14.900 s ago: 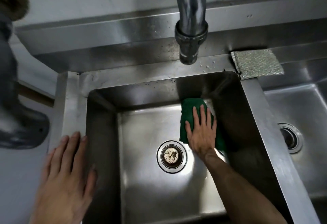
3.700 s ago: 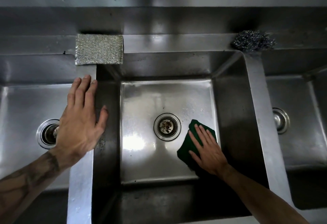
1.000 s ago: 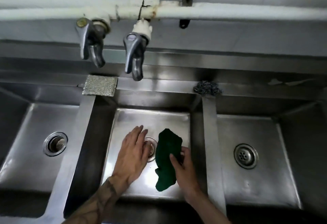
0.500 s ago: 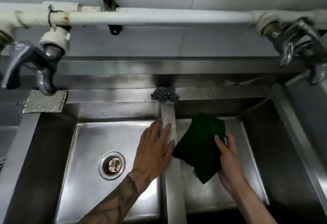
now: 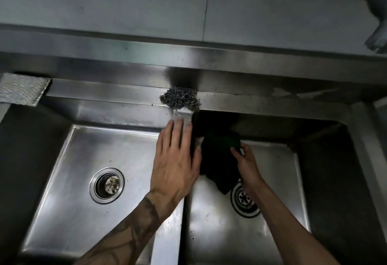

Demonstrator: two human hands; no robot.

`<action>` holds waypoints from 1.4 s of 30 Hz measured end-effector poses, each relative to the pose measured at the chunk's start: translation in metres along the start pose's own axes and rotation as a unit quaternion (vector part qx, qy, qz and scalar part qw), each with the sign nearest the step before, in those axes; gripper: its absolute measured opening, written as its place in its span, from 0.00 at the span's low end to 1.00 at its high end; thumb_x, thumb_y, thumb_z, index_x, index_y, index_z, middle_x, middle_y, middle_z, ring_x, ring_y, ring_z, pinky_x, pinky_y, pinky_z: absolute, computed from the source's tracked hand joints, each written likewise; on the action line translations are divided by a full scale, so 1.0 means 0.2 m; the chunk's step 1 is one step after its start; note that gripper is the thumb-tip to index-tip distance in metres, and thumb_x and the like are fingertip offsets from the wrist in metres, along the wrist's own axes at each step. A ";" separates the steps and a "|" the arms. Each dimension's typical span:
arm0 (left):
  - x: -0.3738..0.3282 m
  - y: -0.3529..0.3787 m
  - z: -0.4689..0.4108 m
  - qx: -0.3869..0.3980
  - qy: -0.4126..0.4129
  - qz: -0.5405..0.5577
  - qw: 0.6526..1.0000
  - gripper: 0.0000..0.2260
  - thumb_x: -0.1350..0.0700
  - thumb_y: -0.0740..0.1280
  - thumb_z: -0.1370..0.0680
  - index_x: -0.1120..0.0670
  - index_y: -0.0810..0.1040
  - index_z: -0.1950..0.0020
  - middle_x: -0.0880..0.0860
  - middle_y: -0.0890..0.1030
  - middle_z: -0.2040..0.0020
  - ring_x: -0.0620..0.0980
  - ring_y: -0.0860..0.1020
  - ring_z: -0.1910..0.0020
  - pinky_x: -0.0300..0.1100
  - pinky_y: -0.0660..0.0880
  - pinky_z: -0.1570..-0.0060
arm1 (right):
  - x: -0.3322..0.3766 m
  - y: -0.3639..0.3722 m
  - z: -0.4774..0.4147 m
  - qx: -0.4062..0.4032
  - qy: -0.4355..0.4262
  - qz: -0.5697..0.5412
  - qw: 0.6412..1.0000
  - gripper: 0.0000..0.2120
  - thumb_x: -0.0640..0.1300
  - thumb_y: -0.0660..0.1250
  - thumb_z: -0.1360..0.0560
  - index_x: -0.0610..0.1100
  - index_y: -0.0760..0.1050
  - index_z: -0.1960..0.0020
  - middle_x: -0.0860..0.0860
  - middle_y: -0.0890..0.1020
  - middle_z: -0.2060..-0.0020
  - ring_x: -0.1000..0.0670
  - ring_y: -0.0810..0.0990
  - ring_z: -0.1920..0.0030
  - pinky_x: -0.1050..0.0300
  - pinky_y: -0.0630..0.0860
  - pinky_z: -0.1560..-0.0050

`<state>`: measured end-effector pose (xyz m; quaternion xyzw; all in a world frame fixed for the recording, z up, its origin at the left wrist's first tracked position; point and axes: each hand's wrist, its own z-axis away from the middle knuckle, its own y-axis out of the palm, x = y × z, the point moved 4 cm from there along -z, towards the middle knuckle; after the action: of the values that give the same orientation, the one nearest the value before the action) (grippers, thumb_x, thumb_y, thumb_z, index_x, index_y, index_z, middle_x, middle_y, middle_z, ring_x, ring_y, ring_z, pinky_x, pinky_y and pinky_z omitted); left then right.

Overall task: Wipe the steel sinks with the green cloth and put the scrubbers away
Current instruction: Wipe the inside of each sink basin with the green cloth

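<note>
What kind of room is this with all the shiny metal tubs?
Probably a commercial kitchen's washing-up area. Deep steel sinks sit side by side, split by a steel divider, with a steel wool scrubber on the back ledge. The right hand holds a green cloth in one sink.

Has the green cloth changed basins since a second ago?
Yes. The green cloth crossed the divider from the middle basin into the right one, held in the right hand.

A commercial kitchen's wash-up station: deep stainless-steel sink basins [image 5: 88, 181] sit side by side, split by a narrow steel divider [image 5: 167, 233], with a tangled grey steel-wool scrubber [image 5: 180, 100] at 12 o'clock below pale wall tiles [image 5: 188, 2].
</note>
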<state>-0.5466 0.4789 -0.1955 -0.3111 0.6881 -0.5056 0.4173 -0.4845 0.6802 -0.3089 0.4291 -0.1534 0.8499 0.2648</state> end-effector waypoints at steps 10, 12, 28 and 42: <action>0.00 0.01 0.01 0.016 -0.008 -0.009 1.000 0.27 0.48 0.58 0.15 0.59 0.64 0.18 0.60 0.64 0.17 0.61 0.60 0.16 0.59 0.61 0.19 | -0.19 0.02 0.00 -0.061 -0.298 0.514 0.802 0.22 0.42 0.66 0.21 0.44 0.70 0.27 0.41 0.71 0.28 0.40 0.71 0.30 0.43 0.70 0.31; 0.00 0.01 0.00 0.016 -0.009 -0.003 1.000 0.27 0.48 0.57 0.15 0.59 0.64 0.18 0.60 0.64 0.17 0.61 0.59 0.16 0.59 0.61 0.19 | -0.22 0.07 -0.04 -0.026 -0.318 0.553 0.770 0.22 0.46 0.63 0.20 0.44 0.70 0.26 0.41 0.70 0.27 0.39 0.71 0.28 0.43 0.70 0.30; 0.01 0.03 -0.01 0.036 -0.018 0.020 0.999 0.27 0.48 0.57 0.15 0.59 0.64 0.18 0.60 0.62 0.16 0.61 0.57 0.15 0.59 0.60 0.18 | -0.47 0.29 -0.08 0.020 -0.335 0.639 0.692 0.33 0.56 0.55 0.17 0.53 0.45 0.17 0.42 0.57 0.18 0.40 0.52 0.18 0.39 0.52 0.20; 0.00 0.01 -0.01 0.054 -0.023 -0.007 0.998 0.29 0.46 0.57 0.16 0.56 0.61 0.17 0.58 0.61 0.15 0.58 0.56 0.15 0.58 0.60 0.19 | -0.34 -0.08 -0.24 -0.019 -0.350 0.649 0.675 0.26 0.56 0.54 0.16 0.49 0.63 0.20 0.44 0.63 0.20 0.42 0.58 0.19 0.42 0.55 0.20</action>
<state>-0.5485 0.4805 -0.1975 -0.3041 0.6480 -0.5377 0.4455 -0.4726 0.6938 -0.3915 0.4821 -0.4914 0.5925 -0.4185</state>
